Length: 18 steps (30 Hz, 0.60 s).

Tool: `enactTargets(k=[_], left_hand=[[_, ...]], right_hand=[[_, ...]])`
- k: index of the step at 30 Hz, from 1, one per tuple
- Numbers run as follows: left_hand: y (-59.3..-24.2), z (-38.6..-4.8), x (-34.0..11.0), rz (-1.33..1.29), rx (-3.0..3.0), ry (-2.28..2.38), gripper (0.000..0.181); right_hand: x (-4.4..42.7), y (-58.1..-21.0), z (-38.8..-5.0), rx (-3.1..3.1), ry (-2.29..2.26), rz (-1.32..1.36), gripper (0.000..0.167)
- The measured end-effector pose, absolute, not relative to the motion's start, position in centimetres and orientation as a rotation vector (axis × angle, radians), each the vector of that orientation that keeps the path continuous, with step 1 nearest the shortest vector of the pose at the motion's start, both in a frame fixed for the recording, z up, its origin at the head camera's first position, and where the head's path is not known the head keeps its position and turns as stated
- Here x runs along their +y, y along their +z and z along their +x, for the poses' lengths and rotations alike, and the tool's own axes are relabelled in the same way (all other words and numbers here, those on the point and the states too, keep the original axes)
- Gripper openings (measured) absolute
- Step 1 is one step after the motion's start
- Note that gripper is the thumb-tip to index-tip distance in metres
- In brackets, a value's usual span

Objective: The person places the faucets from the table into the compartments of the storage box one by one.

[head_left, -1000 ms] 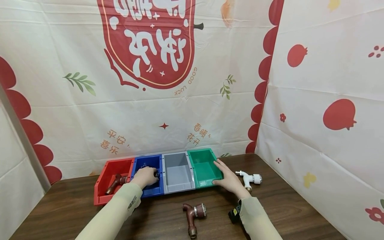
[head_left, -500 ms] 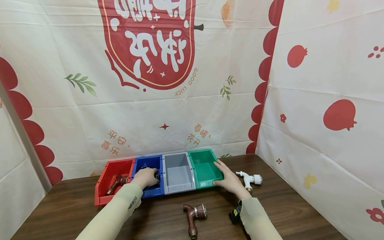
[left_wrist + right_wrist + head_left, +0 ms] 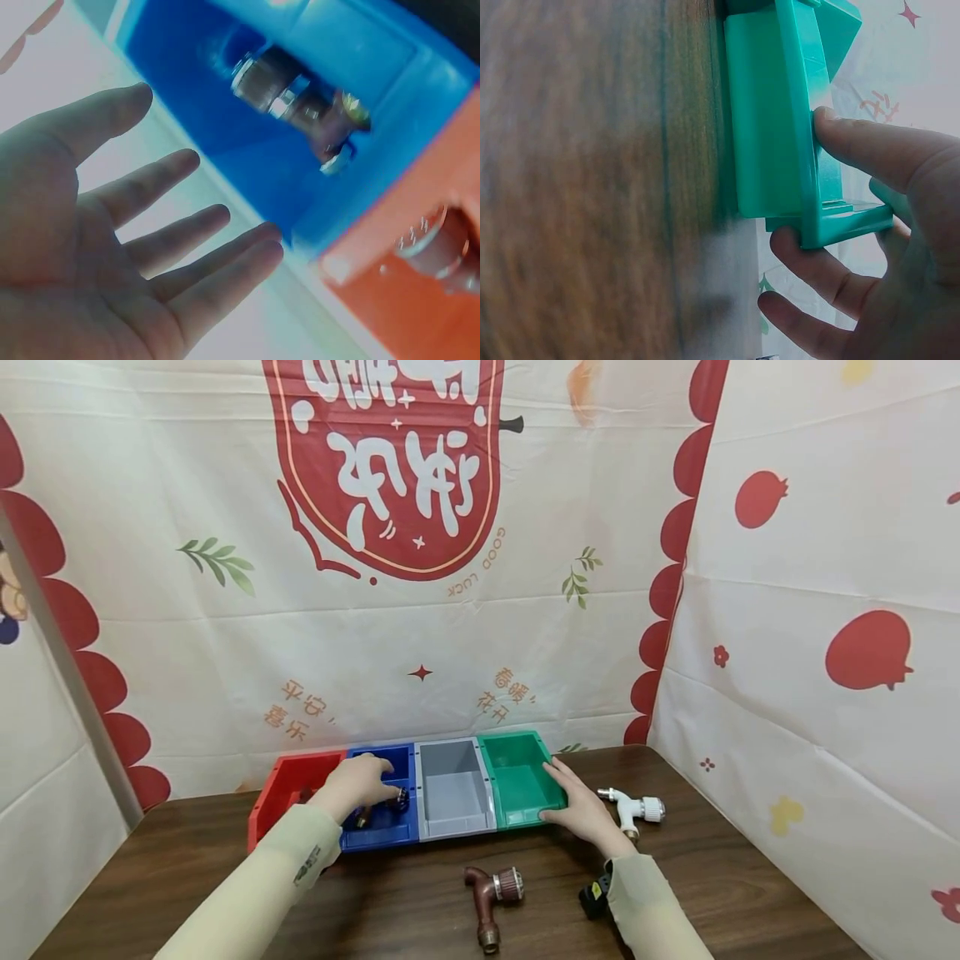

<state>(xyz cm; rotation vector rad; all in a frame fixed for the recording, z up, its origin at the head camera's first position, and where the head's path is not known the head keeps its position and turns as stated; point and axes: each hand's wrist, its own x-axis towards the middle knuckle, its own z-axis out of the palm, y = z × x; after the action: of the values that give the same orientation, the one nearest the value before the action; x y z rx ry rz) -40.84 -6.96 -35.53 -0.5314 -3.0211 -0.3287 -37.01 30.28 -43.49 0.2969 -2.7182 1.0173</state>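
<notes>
both arms [image 3: 247,877] stretch forward over there; the left hand [image 3: 358,783] is back-up with fingers loosely spread, the right hand [image 3: 583,806] has its thumb well apart from the fingers.

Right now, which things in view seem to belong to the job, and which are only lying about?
Probably in the job:
blue bin with a brown tap inside, near the left hand
green bin, touched by the right hand
red bin, gray bin
loose reddish tap and white tap, both untouched

Probably just surroundings:
printed cloth
wooden table
</notes>
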Motion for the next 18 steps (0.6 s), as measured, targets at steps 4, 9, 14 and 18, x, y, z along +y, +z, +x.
enactTargets(k=[4,9,14,18], left_hand=[[-34.5,-40.2,-8.4,-0.524,-2.953,-0.353,0.044],[-33.8,-39.0,-11.3,-0.503,-2.869,-0.397,0.048],[-34.4,-38.1,-15.0,-0.446,-2.803,-0.462,0.059],[-35.9,-37.6,-17.5,-0.347,-2.811,-0.507,0.075]], right_hand=[[30.2,-43.3,-37.0,-2.721,1.015,0.309,0.082],[30.0,-43.3,-36.9,-2.726,1.012,0.323,0.082],[30.1,-43.3,-36.8,-2.717,0.997,0.341,0.081],[30.5,-43.3,-36.8,-2.72,0.977,0.357,0.081]])
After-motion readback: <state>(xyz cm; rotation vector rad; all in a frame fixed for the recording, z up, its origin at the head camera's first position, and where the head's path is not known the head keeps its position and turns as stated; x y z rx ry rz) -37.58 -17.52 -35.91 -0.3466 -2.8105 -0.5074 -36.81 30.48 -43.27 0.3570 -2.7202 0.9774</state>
